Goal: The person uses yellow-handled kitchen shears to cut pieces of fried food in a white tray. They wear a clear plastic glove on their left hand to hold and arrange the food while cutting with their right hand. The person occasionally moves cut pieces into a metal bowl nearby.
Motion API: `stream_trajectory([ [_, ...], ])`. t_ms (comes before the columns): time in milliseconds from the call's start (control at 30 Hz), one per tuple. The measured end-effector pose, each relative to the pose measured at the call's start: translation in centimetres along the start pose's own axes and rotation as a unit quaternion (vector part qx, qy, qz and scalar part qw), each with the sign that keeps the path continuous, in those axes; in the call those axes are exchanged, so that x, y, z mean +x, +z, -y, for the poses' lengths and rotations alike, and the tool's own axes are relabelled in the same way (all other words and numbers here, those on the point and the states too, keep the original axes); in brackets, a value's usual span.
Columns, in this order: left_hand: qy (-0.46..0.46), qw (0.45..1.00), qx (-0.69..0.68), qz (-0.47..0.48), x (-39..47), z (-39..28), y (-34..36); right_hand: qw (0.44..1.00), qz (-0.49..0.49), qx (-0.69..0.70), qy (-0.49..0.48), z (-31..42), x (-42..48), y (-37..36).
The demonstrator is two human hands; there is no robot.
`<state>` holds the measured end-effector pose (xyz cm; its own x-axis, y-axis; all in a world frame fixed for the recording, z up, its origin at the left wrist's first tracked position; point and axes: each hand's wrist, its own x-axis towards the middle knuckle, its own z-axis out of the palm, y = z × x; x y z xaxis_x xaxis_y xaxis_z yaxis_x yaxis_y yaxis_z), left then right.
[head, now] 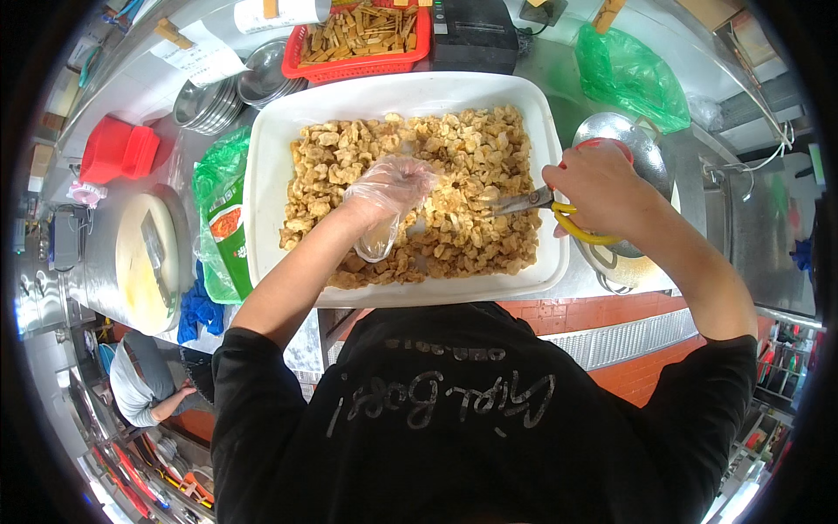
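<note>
A large white plastic tub (399, 92) stands before me, holding many golden-brown fried food pieces (484, 144). My left hand (393, 187), in a clear plastic glove, is over the middle of the tub with its fingers curled at the pieces; what is between the fingertips is hidden. Bare of any glove, my right hand (599, 190) grips kitchen scissors (524, 202) with red and yellow handles at the tub's right rim. Their blades point left over the food, a short way from my left hand.
Left of the tub are a green bag (219, 170), a blue cloth (198, 308) and a round board (134, 288) bearing a cleaver (154, 252). Behind it stand metal bowls (203, 108) and a red basket (357, 69) of wooden clothespins. A metal pan (645, 157) lies right. A person (141, 376) sits lower left.
</note>
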<state>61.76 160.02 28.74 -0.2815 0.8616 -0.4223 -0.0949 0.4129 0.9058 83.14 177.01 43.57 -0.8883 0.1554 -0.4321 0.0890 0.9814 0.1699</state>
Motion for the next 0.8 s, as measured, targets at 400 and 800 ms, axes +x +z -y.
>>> stream_trajectory([
  [400,0.057,0.978,0.198,-0.007,-0.4,-3.4,1.5,0.997,-0.026,-0.068,-0.006,1.1,0.8,-1.4],
  [800,0.046,0.954,0.295,0.015,-1.4,-5.1,2.0,0.998,0.048,-0.046,0.007,-0.3,0.9,-0.2],
])
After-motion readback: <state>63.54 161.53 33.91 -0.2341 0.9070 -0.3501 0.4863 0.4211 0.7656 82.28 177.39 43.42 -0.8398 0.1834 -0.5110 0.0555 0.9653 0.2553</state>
